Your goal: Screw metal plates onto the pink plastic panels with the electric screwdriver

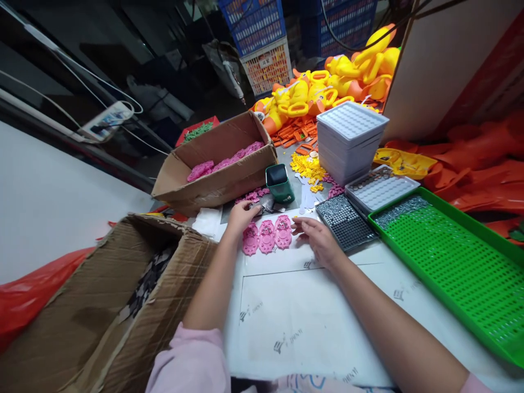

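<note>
Three pink plastic toy pieces (267,235) lie side by side on the white printed sheet (298,311) before me. My left hand (240,215) rests just above the leftmost piece, fingers curled over small dark bits near the sheet's top edge. At the right end of the row, the fingertips of my right hand (317,238) touch the sheet, pinched together beside the rightmost pink piece. What either hand holds is hidden.
An open cardboard box (213,164) of pink pieces stands behind, and a green tin (279,183) beside it. A larger carton (102,305) sits at my left. Right: a green perforated tray (454,262), a dark screw tray (346,221), stacked grey trays (350,139), yellow and orange toys (327,87).
</note>
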A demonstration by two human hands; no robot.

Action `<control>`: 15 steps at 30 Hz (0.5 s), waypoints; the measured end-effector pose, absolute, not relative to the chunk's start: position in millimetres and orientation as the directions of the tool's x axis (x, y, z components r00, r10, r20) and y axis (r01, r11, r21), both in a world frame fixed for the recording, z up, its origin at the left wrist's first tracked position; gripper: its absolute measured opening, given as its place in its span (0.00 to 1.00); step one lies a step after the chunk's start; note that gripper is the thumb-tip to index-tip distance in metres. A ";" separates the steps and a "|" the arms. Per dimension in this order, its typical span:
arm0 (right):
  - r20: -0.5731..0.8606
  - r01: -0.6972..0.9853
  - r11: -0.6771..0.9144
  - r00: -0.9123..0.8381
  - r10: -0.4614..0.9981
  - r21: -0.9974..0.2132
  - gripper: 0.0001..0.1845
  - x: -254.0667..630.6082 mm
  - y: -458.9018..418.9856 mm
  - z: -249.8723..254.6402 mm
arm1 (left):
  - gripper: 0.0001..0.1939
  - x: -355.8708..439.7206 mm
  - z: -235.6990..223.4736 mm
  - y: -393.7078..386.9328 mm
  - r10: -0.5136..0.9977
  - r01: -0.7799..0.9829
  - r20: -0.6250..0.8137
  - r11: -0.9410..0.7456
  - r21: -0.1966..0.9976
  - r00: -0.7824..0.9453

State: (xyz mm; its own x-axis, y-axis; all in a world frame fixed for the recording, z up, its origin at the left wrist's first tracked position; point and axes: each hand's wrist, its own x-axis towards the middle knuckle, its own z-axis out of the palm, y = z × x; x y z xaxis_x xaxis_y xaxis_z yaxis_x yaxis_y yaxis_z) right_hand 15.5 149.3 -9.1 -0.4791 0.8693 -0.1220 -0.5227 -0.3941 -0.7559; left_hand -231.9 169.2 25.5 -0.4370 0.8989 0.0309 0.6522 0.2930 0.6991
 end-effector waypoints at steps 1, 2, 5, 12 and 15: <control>-0.123 -0.526 -0.399 -0.482 0.868 -0.751 0.23 15.4 149.5 -9.3 | 0.21 -232.6 23.5 169.9 0.905 0.688 0.031 0.299 0.662 -0.424; -0.125 -0.531 -0.403 -0.482 0.867 -0.745 0.23 15.6 149.7 -9.1 | 0.20 -233.0 21.8 170.5 0.912 0.722 0.030 0.303 0.622 -0.409; -0.126 -0.549 -0.409 -0.480 0.868 -0.729 0.23 17.1 150.0 -7.2 | 0.16 -233.0 16.9 171.6 0.934 0.813 0.017 0.300 0.499 -0.356; -0.120 -0.559 -0.417 -0.490 0.863 -0.717 0.22 17.6 150.1 -7.0 | 0.20 -229.1 5.1 167.4 0.949 0.911 0.033 0.292 0.291 -0.314; -0.124 -0.560 -0.418 -0.487 0.864 -0.715 0.23 17.1 150.4 -8.2 | 0.21 -230.0 4.8 164.5 0.951 0.926 0.039 0.290 0.242 -0.307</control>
State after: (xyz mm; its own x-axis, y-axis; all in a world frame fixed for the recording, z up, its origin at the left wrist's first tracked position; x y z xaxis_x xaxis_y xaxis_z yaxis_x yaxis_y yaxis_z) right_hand 17.1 150.4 -8.2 -0.4874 0.8644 -0.1236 -0.5601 -0.4181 -0.7152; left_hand -230.0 164.5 4.8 -0.3074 0.9508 0.0386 0.9259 0.2896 0.2424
